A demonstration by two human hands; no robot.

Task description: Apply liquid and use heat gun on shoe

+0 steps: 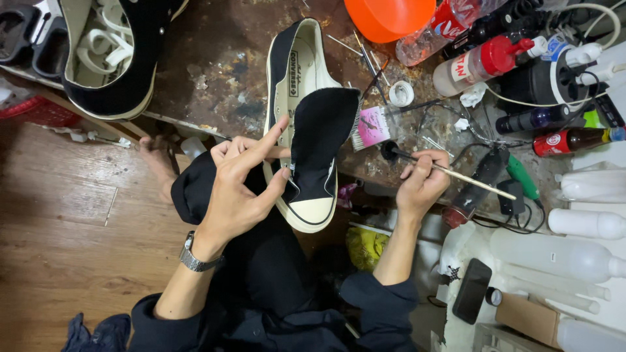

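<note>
Head view: a person seated at a stained, paint-crusted workbench [215, 72], looking down at both hands.
Shoe axis: black canvas sneaker [306, 124] lies lengthwise front to back, toe toward the person at the bench's near edge, heel opening away.
Shoe look: cream rubber toe cap and sole band, pale insole showing, black tongue pulled up and folded out over the front.
Left hand [238, 186]: thumb and lower fingers pinch the sneaker's side near the toe; index and middle fingers splayed free above.
Right hand [424, 182]: clenched on a thin wooden brush [450, 171], dark round tip just beside the tongue's right edge.
Wrist: metal-link watch [194, 255] on the left.
Second shoe [117, 52]: black, white laces, at the bench's far left corner.
Right edge: plastic bottles [495, 58], red-capped and dark, crowded together; orange bowl [388, 16] at the far edge.
</note>
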